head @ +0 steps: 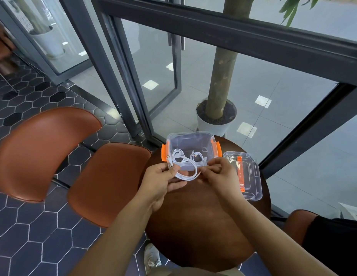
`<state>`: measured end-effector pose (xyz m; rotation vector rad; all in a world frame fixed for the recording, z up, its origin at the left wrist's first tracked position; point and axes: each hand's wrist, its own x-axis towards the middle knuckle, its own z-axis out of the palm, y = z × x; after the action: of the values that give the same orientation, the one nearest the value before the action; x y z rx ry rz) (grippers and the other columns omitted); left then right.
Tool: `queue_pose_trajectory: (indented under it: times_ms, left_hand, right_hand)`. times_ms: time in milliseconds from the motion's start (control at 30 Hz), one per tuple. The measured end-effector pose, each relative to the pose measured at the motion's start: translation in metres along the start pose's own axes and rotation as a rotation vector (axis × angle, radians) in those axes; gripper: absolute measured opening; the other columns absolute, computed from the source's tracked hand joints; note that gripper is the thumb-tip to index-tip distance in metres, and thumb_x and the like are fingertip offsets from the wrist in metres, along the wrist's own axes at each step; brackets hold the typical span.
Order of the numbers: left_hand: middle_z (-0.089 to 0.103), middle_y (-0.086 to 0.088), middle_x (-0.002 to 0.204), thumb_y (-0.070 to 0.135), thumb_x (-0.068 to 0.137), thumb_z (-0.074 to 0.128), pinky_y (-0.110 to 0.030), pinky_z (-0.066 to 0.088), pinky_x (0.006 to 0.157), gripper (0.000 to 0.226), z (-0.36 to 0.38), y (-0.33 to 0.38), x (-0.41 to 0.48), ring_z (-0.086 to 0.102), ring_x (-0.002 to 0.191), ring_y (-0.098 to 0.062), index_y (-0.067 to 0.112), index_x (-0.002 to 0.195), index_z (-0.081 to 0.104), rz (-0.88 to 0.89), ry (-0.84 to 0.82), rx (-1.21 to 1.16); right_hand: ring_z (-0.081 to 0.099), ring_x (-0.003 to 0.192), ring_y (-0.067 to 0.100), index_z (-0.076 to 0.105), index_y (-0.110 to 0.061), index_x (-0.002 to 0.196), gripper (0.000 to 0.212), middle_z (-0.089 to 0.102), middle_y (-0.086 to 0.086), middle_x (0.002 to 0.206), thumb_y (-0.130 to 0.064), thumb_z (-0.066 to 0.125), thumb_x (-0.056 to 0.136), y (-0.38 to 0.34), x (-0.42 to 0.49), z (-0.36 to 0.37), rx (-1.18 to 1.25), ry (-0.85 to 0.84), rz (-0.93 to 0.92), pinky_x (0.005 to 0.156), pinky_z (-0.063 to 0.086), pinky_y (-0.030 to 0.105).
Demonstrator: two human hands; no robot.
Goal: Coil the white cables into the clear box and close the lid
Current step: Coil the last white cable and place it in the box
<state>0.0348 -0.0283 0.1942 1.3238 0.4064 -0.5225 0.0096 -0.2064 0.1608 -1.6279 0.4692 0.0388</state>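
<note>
You have at least two coiled cables (178, 154) already in the clear box (190, 148). Your left hand (163, 179) and right hand (217, 174) both pinch another cable (188, 172), looped just before the box. The lid (244, 176) lies off beside it, waiting.

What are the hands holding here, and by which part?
One white cable, bent into a loop: the left hand pinches it near one plug end, and the right hand pinches the other end.
</note>
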Motion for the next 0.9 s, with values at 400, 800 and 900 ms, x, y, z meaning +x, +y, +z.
queue_pose_trajectory:
  times_ms: [400,800,900]
  left_hand:
    - [0.077,-0.019,0.100,0.005,0.100,0.057,-0.036,0.065,0.072,0.018,0.003,-0.006,-0.001,0.077,0.090,-0.029,-0.003,0.108,0.071,-0.022,-0.026,0.168]
    - [0.076,-0.025,0.098,0.004,0.101,0.056,-0.034,0.064,0.067,0.017,-0.002,-0.003,0.004,0.076,0.090,-0.034,-0.003,0.105,0.071,-0.047,0.019,0.274]
    - [0.077,-0.019,0.095,0.004,0.101,0.055,-0.035,0.064,0.069,0.018,-0.004,-0.005,0.005,0.078,0.086,-0.029,0.001,0.103,0.073,-0.040,0.010,0.295]
  right_hand:
    - [0.073,0.093,0.038,0.079,-0.008,0.102,0.016,0.076,0.019,0.100,-0.003,0.070,0.090,-0.009,0.025,-0.017,-0.063,-0.500,0.030,0.092,0.058,0.047]
    - [0.072,0.075,0.027,0.065,-0.019,0.110,0.014,0.073,0.015,0.095,-0.015,0.065,0.097,-0.009,0.011,0.000,0.044,-0.374,0.000,0.073,0.062,0.043]
    - [0.074,0.081,0.025,0.060,-0.026,0.114,0.037,0.076,0.009,0.090,-0.011,0.078,0.086,-0.006,0.006,0.003,-0.145,-0.368,-0.197,0.079,0.062,0.037]
